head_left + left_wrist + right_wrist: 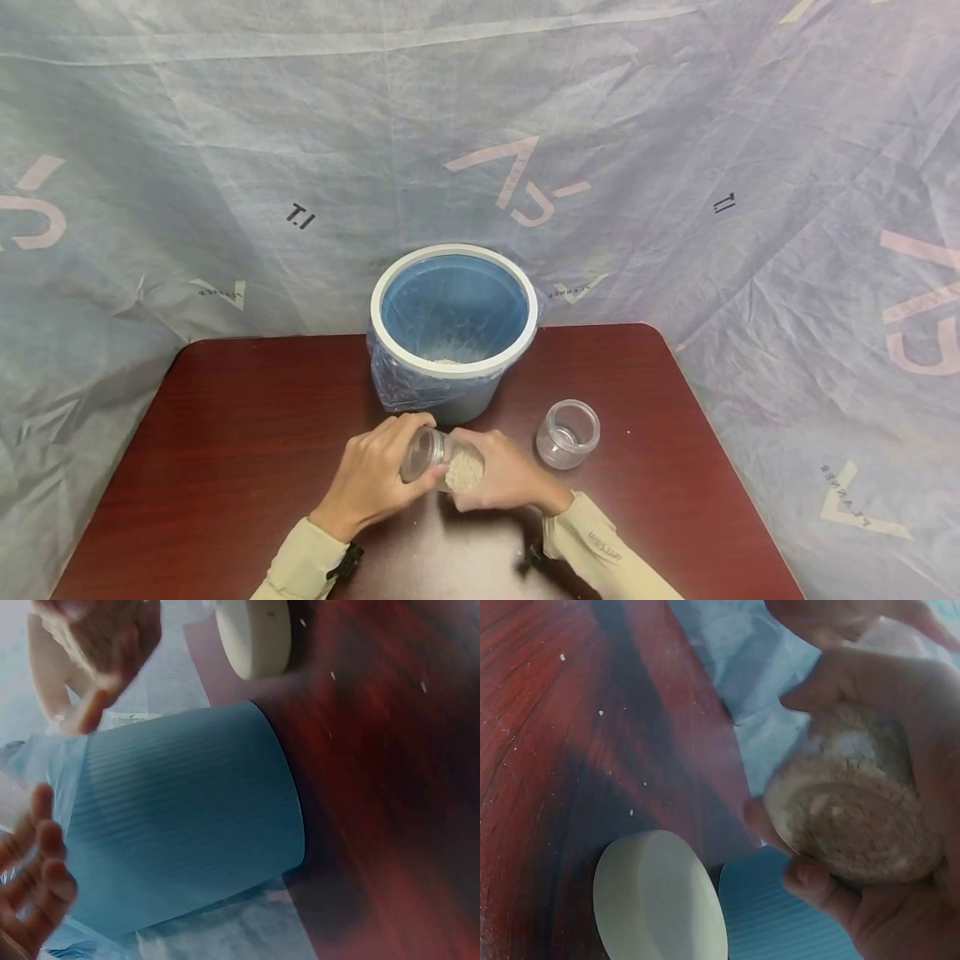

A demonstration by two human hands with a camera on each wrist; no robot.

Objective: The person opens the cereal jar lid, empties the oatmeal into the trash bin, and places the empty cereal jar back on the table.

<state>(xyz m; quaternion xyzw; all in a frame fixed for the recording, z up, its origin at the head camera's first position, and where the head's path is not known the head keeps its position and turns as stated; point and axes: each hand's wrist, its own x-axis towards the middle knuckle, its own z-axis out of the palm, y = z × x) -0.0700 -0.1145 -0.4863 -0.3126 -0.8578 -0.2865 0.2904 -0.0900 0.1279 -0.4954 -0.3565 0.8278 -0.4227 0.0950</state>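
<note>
A clear jar (464, 472) with pale, flaky grain inside lies tipped on its side between my two hands, in front of the bin. Thumb and fingers of my left hand (378, 471) curve round its see-through left end, beside a ridged band. My right hand (506, 471) grips the grain-filled end. In the right wrist view, the right hand (922, 750) wraps the jar (855, 825), its round base turned to the camera. Fingers of the left hand (34, 877) show at the lower left of the left wrist view, the jar itself mostly out of sight there.
A blue bin (453, 317) with a white rim and plastic liner stands behind the hands, some pale grain at its bottom. An uncovered clear jar (567, 433) is on the dark red table (247, 417), to the right. Wrist views show a smooth cream rounded object (660, 900) and scattered grains.
</note>
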